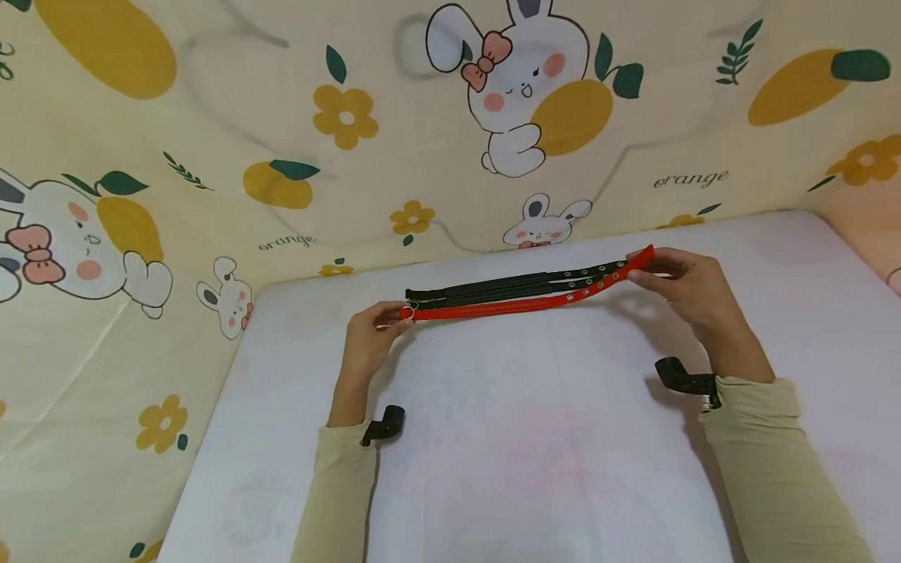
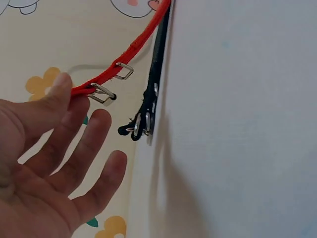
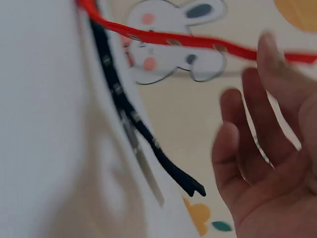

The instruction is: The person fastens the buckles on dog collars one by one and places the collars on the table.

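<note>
A red collar (image 1: 486,310) with metal eyelets is stretched sideways between both hands, lifted off the table. My left hand (image 1: 364,344) pinches its end by the metal buckle (image 2: 103,94), thumb against index finger, the other fingers spread. The far tip, past the eyelets, is pinched between thumb and fingers of my right hand (image 1: 693,293). Just behind the red collar lie black collars (image 1: 486,291) on the table, side by side. Their buckles show in the left wrist view. In the right wrist view, the free tips of the black straps (image 3: 176,173) slant along the table.
A white cloth (image 1: 507,438) covers the table. Behind and to the left hangs a cream curtain (image 1: 422,102) printed with rabbits, oranges and flowers. Each wrist wears a small black camera mount (image 1: 686,378).
</note>
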`<state>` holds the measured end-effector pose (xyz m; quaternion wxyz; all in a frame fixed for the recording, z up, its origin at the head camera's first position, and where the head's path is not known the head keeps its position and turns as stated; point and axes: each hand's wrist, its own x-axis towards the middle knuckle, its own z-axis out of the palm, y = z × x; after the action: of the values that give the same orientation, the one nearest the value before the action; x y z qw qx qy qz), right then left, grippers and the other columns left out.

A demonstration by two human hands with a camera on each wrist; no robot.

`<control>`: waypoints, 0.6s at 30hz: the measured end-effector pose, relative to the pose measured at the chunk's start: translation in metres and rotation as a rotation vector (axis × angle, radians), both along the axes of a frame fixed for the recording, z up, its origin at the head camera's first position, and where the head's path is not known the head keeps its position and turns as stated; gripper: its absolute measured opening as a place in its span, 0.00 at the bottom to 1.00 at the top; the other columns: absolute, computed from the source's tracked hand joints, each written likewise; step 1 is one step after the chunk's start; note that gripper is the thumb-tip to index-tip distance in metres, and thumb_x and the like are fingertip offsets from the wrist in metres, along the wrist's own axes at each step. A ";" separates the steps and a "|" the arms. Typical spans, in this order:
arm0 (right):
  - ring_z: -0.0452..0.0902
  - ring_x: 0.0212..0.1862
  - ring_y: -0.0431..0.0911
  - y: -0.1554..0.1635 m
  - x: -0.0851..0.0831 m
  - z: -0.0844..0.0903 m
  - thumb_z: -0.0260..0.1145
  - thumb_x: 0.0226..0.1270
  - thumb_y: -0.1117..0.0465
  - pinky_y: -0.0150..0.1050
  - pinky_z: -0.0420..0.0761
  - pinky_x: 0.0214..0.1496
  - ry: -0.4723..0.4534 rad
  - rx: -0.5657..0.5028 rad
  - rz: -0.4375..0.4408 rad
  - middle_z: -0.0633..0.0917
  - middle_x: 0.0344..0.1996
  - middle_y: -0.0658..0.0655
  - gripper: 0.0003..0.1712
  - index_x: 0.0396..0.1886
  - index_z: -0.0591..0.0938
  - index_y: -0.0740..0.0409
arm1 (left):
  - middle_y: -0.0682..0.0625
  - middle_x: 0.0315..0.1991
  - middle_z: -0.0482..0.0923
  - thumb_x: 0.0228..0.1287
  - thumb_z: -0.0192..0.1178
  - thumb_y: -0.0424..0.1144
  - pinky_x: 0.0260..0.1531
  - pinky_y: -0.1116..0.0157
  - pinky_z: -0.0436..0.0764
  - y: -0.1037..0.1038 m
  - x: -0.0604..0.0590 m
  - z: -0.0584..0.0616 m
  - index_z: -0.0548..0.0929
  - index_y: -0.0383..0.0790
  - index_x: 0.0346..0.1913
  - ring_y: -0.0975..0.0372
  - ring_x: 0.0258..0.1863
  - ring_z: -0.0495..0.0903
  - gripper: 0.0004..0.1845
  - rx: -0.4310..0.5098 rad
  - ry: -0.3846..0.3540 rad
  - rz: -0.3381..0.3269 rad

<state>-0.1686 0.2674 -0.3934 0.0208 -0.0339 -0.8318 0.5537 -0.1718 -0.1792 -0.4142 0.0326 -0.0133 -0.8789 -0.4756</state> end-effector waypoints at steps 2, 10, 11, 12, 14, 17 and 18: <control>0.76 0.48 0.31 -0.005 -0.001 -0.001 0.73 0.63 0.52 0.23 0.73 0.48 -0.002 -0.125 0.010 0.85 0.34 0.28 0.21 0.55 0.85 0.52 | 0.39 0.45 0.86 0.60 0.69 0.34 0.51 0.61 0.83 0.000 0.001 0.002 0.85 0.37 0.53 0.51 0.47 0.84 0.17 0.032 0.023 -0.004; 0.80 0.52 0.32 -0.016 -0.005 -0.014 0.71 0.63 0.67 0.21 0.79 0.52 0.076 -0.408 0.146 0.90 0.41 0.38 0.20 0.56 0.84 0.61 | 0.41 0.46 0.85 0.62 0.68 0.35 0.54 0.58 0.82 0.003 -0.001 0.007 0.85 0.41 0.54 0.54 0.48 0.83 0.17 0.099 0.001 0.019; 0.81 0.53 0.31 -0.017 -0.006 -0.018 0.70 0.64 0.68 0.21 0.79 0.52 0.083 -0.412 0.157 0.90 0.42 0.38 0.20 0.56 0.84 0.62 | 0.41 0.46 0.85 0.62 0.68 0.35 0.55 0.57 0.82 0.003 -0.001 0.007 0.85 0.41 0.55 0.54 0.48 0.83 0.17 0.096 -0.003 0.023; 0.81 0.53 0.30 -0.017 -0.007 -0.021 0.70 0.64 0.68 0.21 0.79 0.52 0.097 -0.405 0.164 0.90 0.42 0.38 0.21 0.57 0.84 0.62 | 0.41 0.46 0.85 0.62 0.68 0.35 0.55 0.57 0.82 0.003 -0.001 0.008 0.85 0.42 0.55 0.54 0.48 0.83 0.17 0.097 -0.004 0.027; 0.82 0.52 0.29 -0.018 -0.007 -0.029 0.70 0.63 0.69 0.20 0.79 0.52 0.121 -0.391 0.161 0.90 0.42 0.37 0.22 0.58 0.83 0.62 | 0.42 0.46 0.85 0.62 0.68 0.35 0.55 0.58 0.82 0.004 0.000 0.010 0.85 0.42 0.55 0.54 0.49 0.82 0.17 0.092 -0.008 0.034; 0.84 0.49 0.31 -0.023 -0.006 -0.037 0.69 0.61 0.73 0.21 0.80 0.50 0.176 -0.455 0.143 0.90 0.41 0.39 0.22 0.57 0.83 0.63 | 0.43 0.47 0.86 0.62 0.67 0.35 0.52 0.61 0.82 0.007 0.002 0.013 0.85 0.42 0.54 0.55 0.49 0.83 0.17 0.100 -0.010 0.040; 0.85 0.48 0.32 -0.025 -0.006 -0.038 0.69 0.61 0.73 0.22 0.81 0.50 0.201 -0.487 0.141 0.91 0.40 0.41 0.22 0.57 0.83 0.64 | 0.43 0.47 0.86 0.63 0.67 0.35 0.51 0.62 0.82 0.009 0.003 0.014 0.85 0.42 0.54 0.55 0.48 0.84 0.16 0.110 -0.006 0.041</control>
<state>-0.1744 0.2423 -0.4319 0.0561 0.0751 -0.6682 0.7381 -0.1692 -0.1705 -0.4002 0.0402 0.0080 -0.8517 -0.5224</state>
